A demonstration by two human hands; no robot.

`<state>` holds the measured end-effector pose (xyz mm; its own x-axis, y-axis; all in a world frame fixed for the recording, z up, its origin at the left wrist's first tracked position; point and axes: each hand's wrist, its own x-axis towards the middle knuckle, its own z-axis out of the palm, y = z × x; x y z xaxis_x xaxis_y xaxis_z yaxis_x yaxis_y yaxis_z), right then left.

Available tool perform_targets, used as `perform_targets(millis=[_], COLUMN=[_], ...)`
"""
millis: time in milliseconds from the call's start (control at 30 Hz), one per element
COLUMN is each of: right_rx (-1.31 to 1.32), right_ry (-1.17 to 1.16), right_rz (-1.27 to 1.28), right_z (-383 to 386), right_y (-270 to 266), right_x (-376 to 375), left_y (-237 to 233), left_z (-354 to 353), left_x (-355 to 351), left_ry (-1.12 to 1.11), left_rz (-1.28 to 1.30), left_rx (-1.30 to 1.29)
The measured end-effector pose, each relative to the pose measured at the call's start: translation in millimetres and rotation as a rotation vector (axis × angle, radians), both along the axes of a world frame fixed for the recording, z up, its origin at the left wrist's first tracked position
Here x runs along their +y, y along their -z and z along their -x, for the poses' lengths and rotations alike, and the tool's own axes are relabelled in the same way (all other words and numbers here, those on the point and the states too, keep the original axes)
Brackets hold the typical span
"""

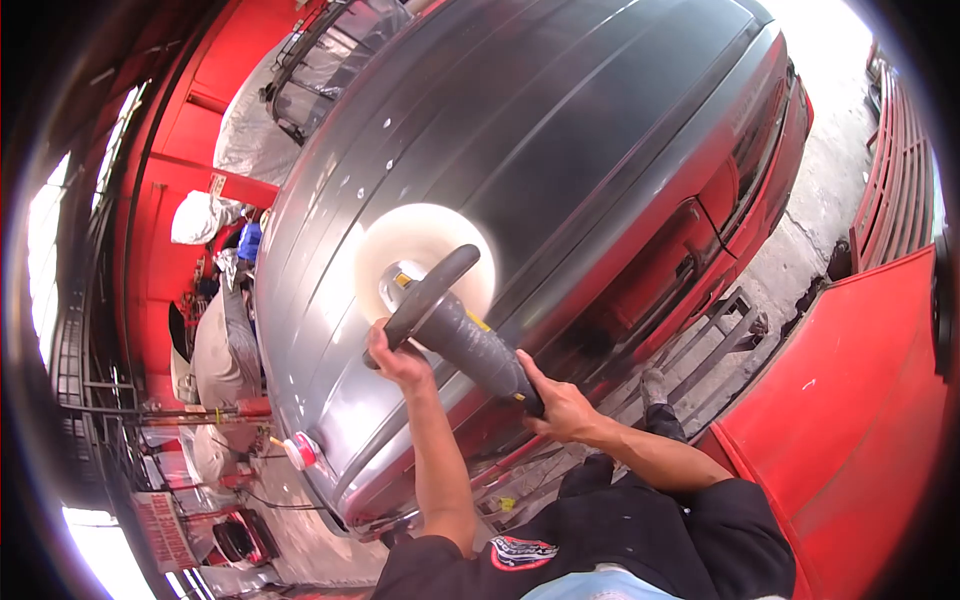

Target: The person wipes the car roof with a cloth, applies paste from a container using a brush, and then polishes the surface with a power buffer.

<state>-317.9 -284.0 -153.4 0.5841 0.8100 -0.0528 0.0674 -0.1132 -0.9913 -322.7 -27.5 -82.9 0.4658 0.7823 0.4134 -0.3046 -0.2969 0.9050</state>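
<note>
A dark grey rotary polisher [465, 345] lies across the view with its round white pad [470, 235] on the grey roof [520, 130] of a vehicle. The pad looks smeared, as if spinning. My left hand [402, 362] is closed around the lower end of the curved front handle [430, 290]. At the tool's rear end, my right hand [562, 405] grips the body from the side, its thumb along the casing. Several small white spots dot the roof beyond the pad. The tool hides the roof beneath it.
A small tub with a red label [301, 450] and a stick in it stands at the roof's lower left corner. A red panel [840, 400] is close on my right. Metal stands [715, 335] sit beside the vehicle. Covered items [225, 350] line the left side.
</note>
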Motion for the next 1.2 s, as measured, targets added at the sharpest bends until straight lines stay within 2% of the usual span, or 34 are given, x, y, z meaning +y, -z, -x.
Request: perform_targets(millis=[133,267,333,400,467,500,533,567,600,633,667,733,767,867,900,933,967,1000,1033,1167,1200], right_rx=[0.01,-0.046,-0.027,0.006,-0.051,0.068,-0.042,-0.008,-0.013,-0.015,-0.016,0.065,0.147,0.079,0.092,0.099,0.087,0.073,0.109,0.171,0.166], right_ry=[0.071,0.162,0.238,0.275,0.357,0.363,0.414,0.439,0.45,0.448,0.445,0.41,0.412,0.33,0.287,0.28,0.245,0.211,0.168,0.006,-0.056], right_rz=[-0.012,0.005,0.04,0.126,0.084,0.166,0.115,0.105,0.132,0.164,0.195,0.191,0.197,0.049,0.058,0.057,0.05,0.044,0.085,0.205,0.239], right_z=[-32,-61,-80,-102,-119,-130,-137,-144,-150,-155,-158,-156,-154,-134,-126,-116,-105,-95,-85,-50,-41], right_y=[4,6,0,-8,-16,-41,-43,-53,-63,-73,-79,-82,-82,-82,-82,-82,-83,-84,-84,-91,-92], right_x=[-24,-52,-67,-83,-95,-104,-111,-117,-125,-132,-136,-140,-139,-118,-108,-96,-83,-72,-64,-37,-30], left_y=[-6,10,38,42,13,-7,-15,-20,-3,-13,-16,-43,-42,-33,-18,-13,-21,-25,-25,-22,8], left_z=[-51,-94,-127,-161,-187,-199,-212,-226,-245,-261,-267,-255,-248,-223,-212,-197,-183,-165,-143,-65,-34], left_x=[-34,-53,-60,-77,-106,-123,-132,-143,-139,-157,-164,-180,-174,-150,-130,-117,-101,-95,-81,-43,-4], left_ry=[0.089,0.189,0.017,0.041,0.111,0.173,0.212,0.317,0.38,0.267,0.316,0.209,0.206,0.133,0.196,-0.103,-0.073,-0.12,-0.081,-0.283,-0.296], left_rz=[-0.009,-0.079,-0.146,0.052,0.126,0.195,0.198,0.33,0.28,0.321,0.342,0.219,0.236,0.294,0.314,-0.127,0.043,0.216,0.26,0.252,0.257], left_rx=[0.044,0.003,-0.079,-0.096,0.118,0.145,0.184,0.097,0.098,-0.136,-0.102,-0.068,-0.048,-0.1,-0.08,-0.054,-0.034,-0.125,-0.111,0.026,0.042])
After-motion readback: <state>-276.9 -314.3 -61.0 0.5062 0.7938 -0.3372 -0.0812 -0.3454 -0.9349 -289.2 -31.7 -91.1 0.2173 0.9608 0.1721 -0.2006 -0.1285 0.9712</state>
